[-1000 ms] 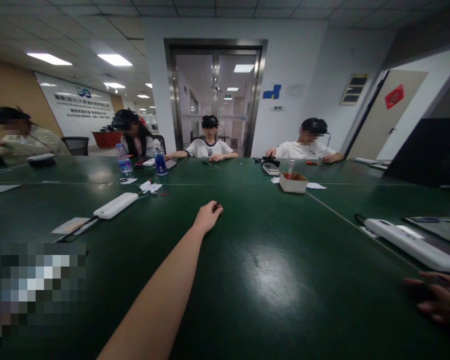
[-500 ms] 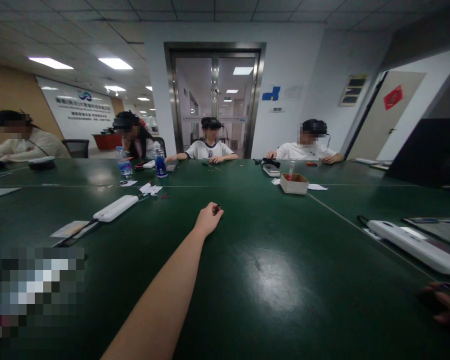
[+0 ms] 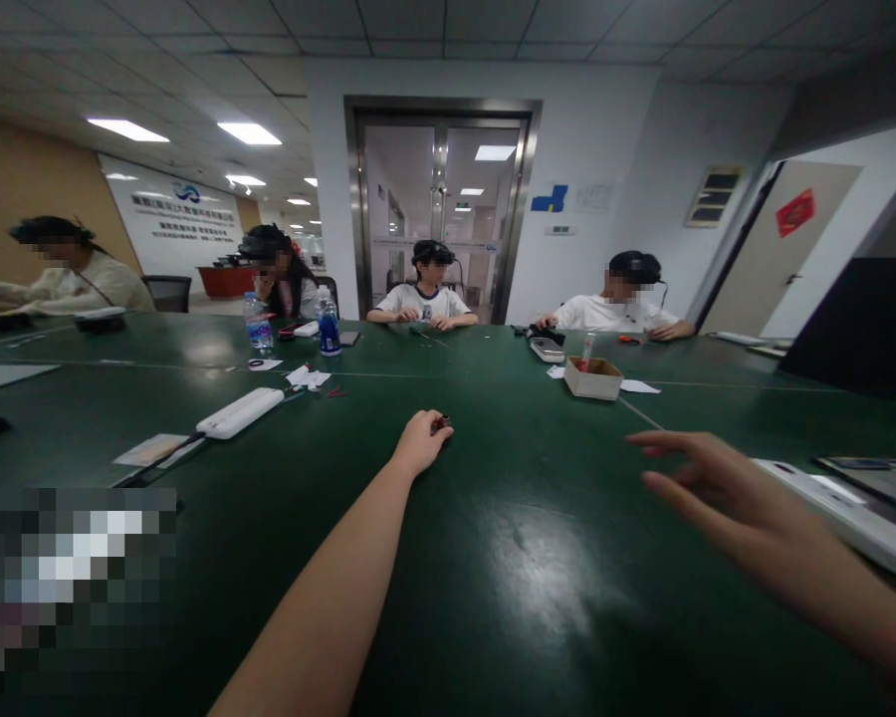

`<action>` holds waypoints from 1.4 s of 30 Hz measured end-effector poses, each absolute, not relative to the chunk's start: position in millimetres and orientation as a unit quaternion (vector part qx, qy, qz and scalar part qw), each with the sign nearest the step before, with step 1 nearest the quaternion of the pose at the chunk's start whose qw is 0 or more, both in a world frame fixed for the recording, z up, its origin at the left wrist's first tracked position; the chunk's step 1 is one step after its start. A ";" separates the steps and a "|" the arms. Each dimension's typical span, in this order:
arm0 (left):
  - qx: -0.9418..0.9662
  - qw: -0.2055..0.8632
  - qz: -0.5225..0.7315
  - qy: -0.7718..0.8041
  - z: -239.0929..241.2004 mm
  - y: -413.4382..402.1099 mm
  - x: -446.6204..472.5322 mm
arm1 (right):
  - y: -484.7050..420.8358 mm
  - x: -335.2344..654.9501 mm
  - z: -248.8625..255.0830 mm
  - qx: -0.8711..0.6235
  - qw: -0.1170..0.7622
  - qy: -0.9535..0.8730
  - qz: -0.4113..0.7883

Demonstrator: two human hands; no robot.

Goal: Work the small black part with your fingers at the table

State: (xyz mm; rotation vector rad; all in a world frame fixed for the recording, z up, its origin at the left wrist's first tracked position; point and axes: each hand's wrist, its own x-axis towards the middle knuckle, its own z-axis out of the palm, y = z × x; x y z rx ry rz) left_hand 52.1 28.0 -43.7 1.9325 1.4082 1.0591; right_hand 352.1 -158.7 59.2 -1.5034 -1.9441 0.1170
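Note:
My left hand (image 3: 420, 444) rests on the green table (image 3: 493, 468) ahead of me, its fingers curled around a small dark object (image 3: 442, 424). Most of that object is covered by the fingers, so its kind cannot be told. To the right, my right hand (image 3: 706, 483) hovers over the table, slightly blurred. Its fingers are apart and nothing shows between them. A wide gap of bare table lies between the two hands.
A small open box (image 3: 593, 380) holding a clear tube stands farther back. White power banks lie left (image 3: 240, 412) and right (image 3: 851, 513). Two bottles (image 3: 330, 324) and paper scraps (image 3: 308, 378) are at back left. Several people wearing headsets sit across the table.
My right hand has come in from the lower right edge, reaching forward and left over the table. My left hand stays on the small object. The view has shifted slightly.

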 end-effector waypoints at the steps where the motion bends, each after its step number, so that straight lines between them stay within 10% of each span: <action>1: 0.712 0.268 0.393 0.516 -45.3 29.7 51.8 | -138.3 330.6 59.3 -0.552 0.319 -0.760 0.126; 12: 0.635 0.392 0.520 0.415 -49.2 44.9 44.4 | 33.5 199.2 -23.6 -0.381 0.349 -0.524 0.677; 25: 0.511 0.537 0.531 0.411 -48.0 53.0 46.5 | 47.2 200.5 -42.2 -0.332 0.514 -0.458 0.644; 42: 0.588 0.413 0.527 0.453 -47.9 50.2 44.4 | 44.0 197.7 -40.2 -0.327 0.511 -0.436 0.665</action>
